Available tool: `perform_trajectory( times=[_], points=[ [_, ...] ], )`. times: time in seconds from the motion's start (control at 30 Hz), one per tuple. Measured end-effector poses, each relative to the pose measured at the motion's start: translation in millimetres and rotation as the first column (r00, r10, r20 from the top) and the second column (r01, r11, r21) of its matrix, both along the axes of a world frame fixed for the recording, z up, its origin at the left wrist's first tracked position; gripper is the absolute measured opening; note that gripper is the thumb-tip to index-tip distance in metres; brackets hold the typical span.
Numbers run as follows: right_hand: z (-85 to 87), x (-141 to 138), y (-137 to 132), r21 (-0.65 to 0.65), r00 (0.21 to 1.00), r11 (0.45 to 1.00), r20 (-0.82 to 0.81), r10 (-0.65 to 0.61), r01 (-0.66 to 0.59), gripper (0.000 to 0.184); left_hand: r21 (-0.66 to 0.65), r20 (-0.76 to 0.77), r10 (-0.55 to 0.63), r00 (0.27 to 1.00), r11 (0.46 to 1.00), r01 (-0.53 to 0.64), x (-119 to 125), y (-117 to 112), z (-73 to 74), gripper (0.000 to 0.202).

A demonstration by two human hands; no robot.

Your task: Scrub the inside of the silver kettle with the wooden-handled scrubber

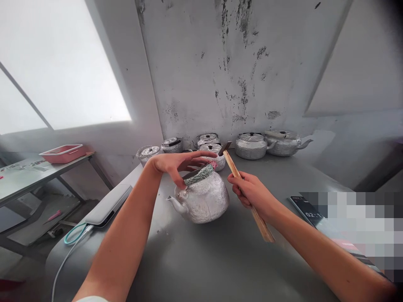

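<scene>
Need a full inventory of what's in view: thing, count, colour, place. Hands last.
Front kettle: 1, silver, centre
Kettle handle: 1, green-white wrap, pinkish end, atop front kettle
Hammer: 1, wooden shaft, dark head, right of front kettle
Back kettles: 6, silver, along wall
Main table: 1, grey, beneath kettles
Flat device: 1, pale grey, table's left edge
Cable: 1, white, near flat device
Teal loop: 1, teal, near cable
Phone: 1, dark, right; surroundings pixelated
Side table: 1, grey, left
Basin: 1, pink, on side table
Wall: 1, grey, stained, behind
Left hand: 1, bare, at kettle handle
Right hand: 1, bare, gripping hammer
</scene>
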State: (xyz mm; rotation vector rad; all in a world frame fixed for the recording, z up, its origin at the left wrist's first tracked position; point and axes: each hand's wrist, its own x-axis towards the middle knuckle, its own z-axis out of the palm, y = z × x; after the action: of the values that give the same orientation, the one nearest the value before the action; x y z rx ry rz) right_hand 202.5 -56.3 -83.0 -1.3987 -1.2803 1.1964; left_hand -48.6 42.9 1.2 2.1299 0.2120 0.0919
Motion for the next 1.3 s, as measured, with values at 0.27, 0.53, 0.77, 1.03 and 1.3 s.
perform_trajectory(
  times=[0.27,0.53,0.77,1.03,1.3],
  points=[
    [-5.6,2.4,2.2,-0.025,0.998,1.000,0.055,0.001,0.001,0.028,-0.005,-0.029,0.263,0.964,0.965,-0.263,-0.4,-13.6,7.4,0.111],
    [-6.0,3.2,3.6,-0.056,0.996,0.998,0.090,-0.005,0.010,0.033,0.385,-0.073,0.525,0.848,0.799,-0.462,9.0,-32.4,20.3,0.094],
    [-5.2,1.9,4.9,-0.063,0.995,0.998,0.103,-0.013,0.020,0.033,0.727,-0.157,0.811,0.564,0.482,-0.490,20.2,-35.8,14.2,0.106],
    [-3.4,-0.9,3.2,-0.022,0.997,1.000,0.077,-0.012,0.014,0.023,0.786,-0.167,0.928,0.332,0.329,-0.524,40.7,-44.3,7.2,0.106],
    [-1.2,-2.6,1.2,0.009,1.000,1.000,0.008,0.025,-0.025,0.023,0.797,-0.156,0.934,0.322,0.312,-0.517,48.5,-49.6,5.2,0.102]
  ],
)
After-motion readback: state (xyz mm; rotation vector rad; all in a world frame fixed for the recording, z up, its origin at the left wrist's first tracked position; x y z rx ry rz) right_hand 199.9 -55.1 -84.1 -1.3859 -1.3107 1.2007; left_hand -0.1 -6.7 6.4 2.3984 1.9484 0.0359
